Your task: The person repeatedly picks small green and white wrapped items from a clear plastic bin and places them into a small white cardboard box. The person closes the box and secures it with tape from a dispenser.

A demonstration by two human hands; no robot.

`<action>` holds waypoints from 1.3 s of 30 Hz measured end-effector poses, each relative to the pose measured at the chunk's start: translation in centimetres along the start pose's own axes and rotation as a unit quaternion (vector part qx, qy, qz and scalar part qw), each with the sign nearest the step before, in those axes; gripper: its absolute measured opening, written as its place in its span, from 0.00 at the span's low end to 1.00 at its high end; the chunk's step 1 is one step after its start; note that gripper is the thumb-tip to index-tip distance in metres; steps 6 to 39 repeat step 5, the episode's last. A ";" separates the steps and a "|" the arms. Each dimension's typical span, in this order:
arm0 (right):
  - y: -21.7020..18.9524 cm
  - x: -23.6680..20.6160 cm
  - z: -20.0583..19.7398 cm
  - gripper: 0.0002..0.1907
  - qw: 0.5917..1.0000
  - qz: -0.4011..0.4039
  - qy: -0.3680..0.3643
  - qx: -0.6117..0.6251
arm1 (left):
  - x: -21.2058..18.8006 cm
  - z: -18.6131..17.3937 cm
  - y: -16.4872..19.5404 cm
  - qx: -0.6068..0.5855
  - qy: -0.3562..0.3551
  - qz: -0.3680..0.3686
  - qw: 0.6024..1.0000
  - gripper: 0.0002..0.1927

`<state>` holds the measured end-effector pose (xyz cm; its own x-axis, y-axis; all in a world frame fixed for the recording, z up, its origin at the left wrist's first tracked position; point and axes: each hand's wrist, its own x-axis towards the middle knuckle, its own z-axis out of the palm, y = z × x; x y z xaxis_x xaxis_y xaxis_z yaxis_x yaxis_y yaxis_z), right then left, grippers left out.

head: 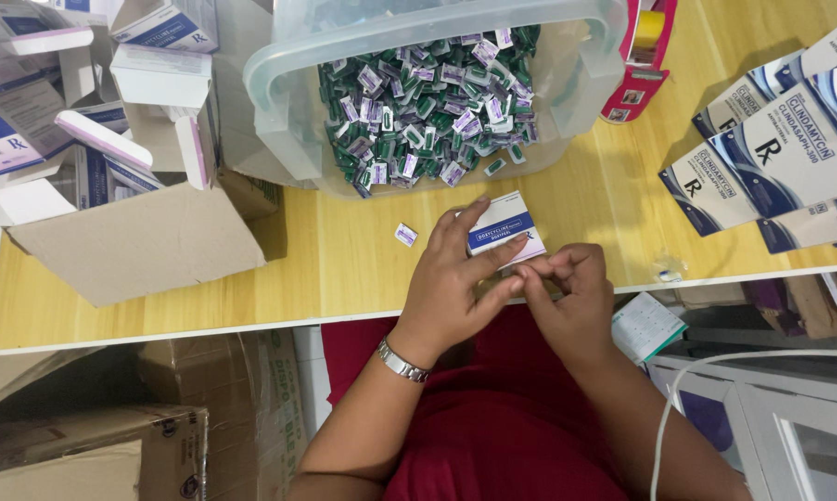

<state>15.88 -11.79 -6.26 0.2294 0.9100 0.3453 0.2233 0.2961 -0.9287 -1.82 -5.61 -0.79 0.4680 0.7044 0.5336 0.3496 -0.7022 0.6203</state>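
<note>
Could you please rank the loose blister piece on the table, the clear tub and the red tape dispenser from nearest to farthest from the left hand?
From the left hand:
1. Loose blister piece, just up-left.
2. Clear tub, farther back.
3. Red tape dispenser, far back right.

On the light wooden table (pixel 344 269), a clear plastic tub (pixel 284 83) full of small green and purple blister packs (pixel 428 102) stands at the far edge, an open brown cardboard box (pixel 140 243) of white cartons at the left edge, flat blue-and-white cartons (pixel 780 153) at the right edge, and a pink tape dispenser (pixel 643 56) beside the tub.
</note>
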 end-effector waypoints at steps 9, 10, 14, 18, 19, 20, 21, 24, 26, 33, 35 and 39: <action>-0.4 -0.1 0.2 0.18 0.980 -0.080 0.025 -0.178 | -0.4 0.5 -0.4 0.050 -0.016 -0.008 0.999 0.21; -0.4 -0.1 0.2 0.18 0.980 -0.080 0.025 -0.178 | -0.4 0.5 -0.4 0.050 -0.016 -0.008 0.999 0.21; -0.4 -0.1 0.2 0.18 0.980 -0.080 0.025 -0.178 | -0.4 0.5 -0.4 0.050 -0.016 -0.008 0.999 0.21; -0.4 -0.1 0.2 0.18 0.980 -0.080 0.025 -0.178 | -0.4 0.5 -0.4 0.050 -0.016 -0.008 0.999 0.21; -0.4 -0.1 0.2 0.18 0.980 -0.080 0.025 -0.178 | -0.4 0.5 -0.4 0.050 -0.016 -0.008 0.999 0.21; -0.4 -0.1 0.2 0.18 0.980 -0.080 0.025 -0.178 | -0.4 0.5 -0.4 0.050 -0.016 -0.008 0.999 0.21; -0.4 -0.1 0.2 0.18 0.980 -0.080 0.025 -0.178 | -0.4 0.5 -0.4 0.050 -0.016 -0.008 0.999 0.21; -0.4 -0.1 0.2 0.18 0.980 -0.080 0.025 -0.178 | -0.4 0.5 -0.4 0.050 -0.016 -0.008 0.999 0.21; -0.4 -0.1 0.2 0.18 0.980 -0.080 0.025 -0.178 | -0.4 0.5 -0.4 0.050 -0.016 -0.008 0.999 0.21; -0.4 -0.1 0.2 0.18 0.980 -0.080 0.025 -0.178 | -0.4 0.5 -0.4 0.050 -0.016 -0.008 0.999 0.21; -0.4 -0.1 0.2 0.18 0.980 -0.080 0.025 -0.178 | -0.4 0.5 -0.4 0.050 -0.016 -0.008 0.999 0.21; -0.4 -0.1 0.2 0.18 0.980 -0.080 0.025 -0.178 | -0.4 0.5 -0.4 0.050 -0.016 -0.008 0.999 0.21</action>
